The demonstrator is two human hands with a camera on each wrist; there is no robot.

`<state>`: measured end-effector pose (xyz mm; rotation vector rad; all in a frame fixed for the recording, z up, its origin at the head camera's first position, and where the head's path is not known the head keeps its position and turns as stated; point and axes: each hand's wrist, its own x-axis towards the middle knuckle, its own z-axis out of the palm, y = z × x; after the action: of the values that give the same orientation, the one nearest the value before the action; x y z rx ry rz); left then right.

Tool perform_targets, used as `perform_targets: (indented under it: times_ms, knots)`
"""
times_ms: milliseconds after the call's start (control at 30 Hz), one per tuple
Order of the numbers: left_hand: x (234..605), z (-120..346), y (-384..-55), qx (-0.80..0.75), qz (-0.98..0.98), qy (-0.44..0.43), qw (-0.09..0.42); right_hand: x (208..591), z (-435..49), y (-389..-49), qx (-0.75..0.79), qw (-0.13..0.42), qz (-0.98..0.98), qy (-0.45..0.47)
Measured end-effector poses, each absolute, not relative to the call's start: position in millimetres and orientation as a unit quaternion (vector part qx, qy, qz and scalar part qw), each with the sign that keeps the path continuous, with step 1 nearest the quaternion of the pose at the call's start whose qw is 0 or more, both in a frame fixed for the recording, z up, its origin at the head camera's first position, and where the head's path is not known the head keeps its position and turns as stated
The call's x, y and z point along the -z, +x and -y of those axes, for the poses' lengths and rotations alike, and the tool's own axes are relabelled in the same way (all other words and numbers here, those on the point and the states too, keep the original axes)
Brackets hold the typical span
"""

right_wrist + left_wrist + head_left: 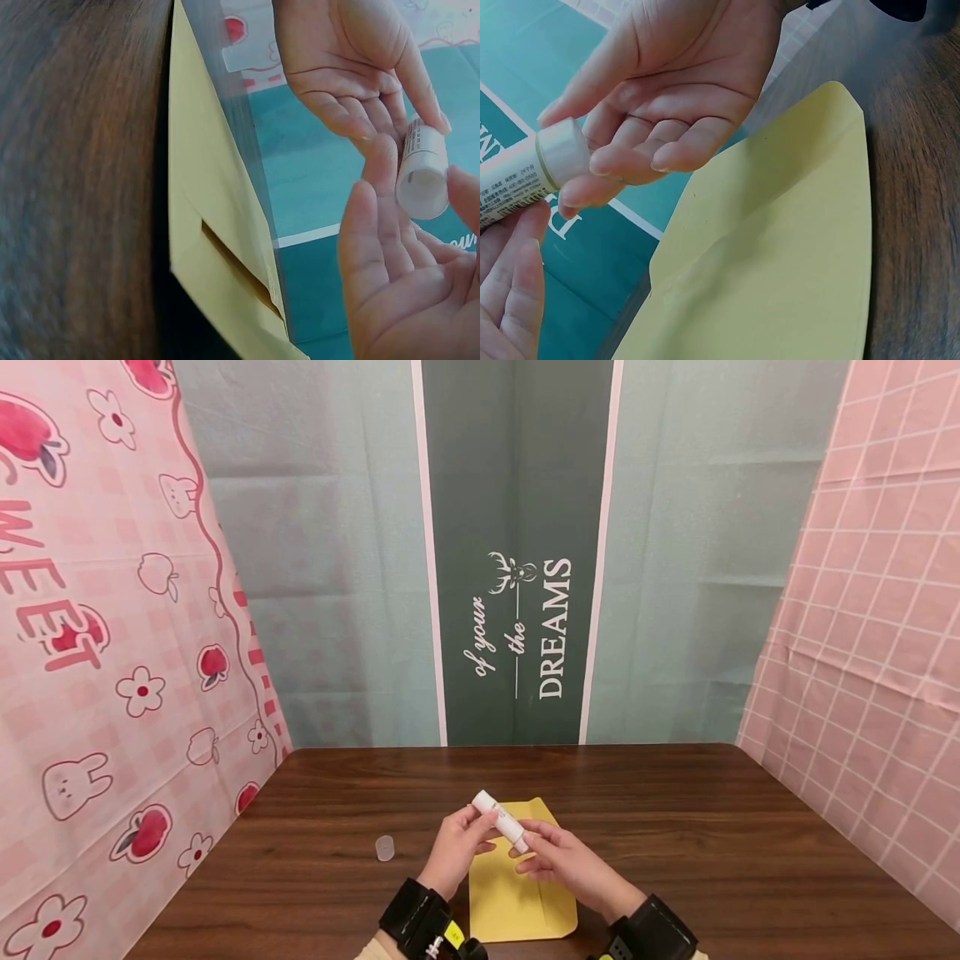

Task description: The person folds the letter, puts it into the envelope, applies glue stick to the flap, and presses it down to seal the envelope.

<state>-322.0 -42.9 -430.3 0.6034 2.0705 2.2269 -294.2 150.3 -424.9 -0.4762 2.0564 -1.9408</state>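
A white glue stick (pixel 499 821) is held aslant above a yellow envelope (pixel 510 902), its far end pointing up and to the left. My left hand (pixel 459 845) grips the tube's body between thumb and fingers. At the lower end, my right hand (pixel 573 867) pinches the round base with thumb and fingertips. Small print and a barcode show on the tube (pixel 514 180) in the left wrist view. The base end (pixel 424 191) faces the camera in the right wrist view. Beneath both hands, the envelope lies on the table with a crease along its right part.
A small translucent cap (pixel 385 848) stands on the dark wooden table (pixel 300 860), left of the envelope. Printed cloths hang around the table: pink with fruit (pixel 142 693) at left, green (pixel 517 485) behind, pink grid (pixel 870 610) at right.
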Motion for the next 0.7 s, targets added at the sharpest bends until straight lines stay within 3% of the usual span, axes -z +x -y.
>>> perform_targets:
  times_ms: [267, 433, 700]
  knots:
    - [431.5, 43.0, -323.2, -0.717, -0.669, 0.194, 0.021, 425.4, -150.5, -294.8, 0.663, 0.114, -0.724, -0.151]
    - [432.0, 43.6, -324.4, -0.72, -0.665, 0.195, 0.02, 425.8, -150.1, -295.1, 0.667, 0.142, -0.713, -0.161]
    - [433.0, 43.2, -324.2, -0.717, -0.668, 0.197, 0.02, 426.2, -150.8, -295.7, 0.663, 0.118, -0.724, -0.153]
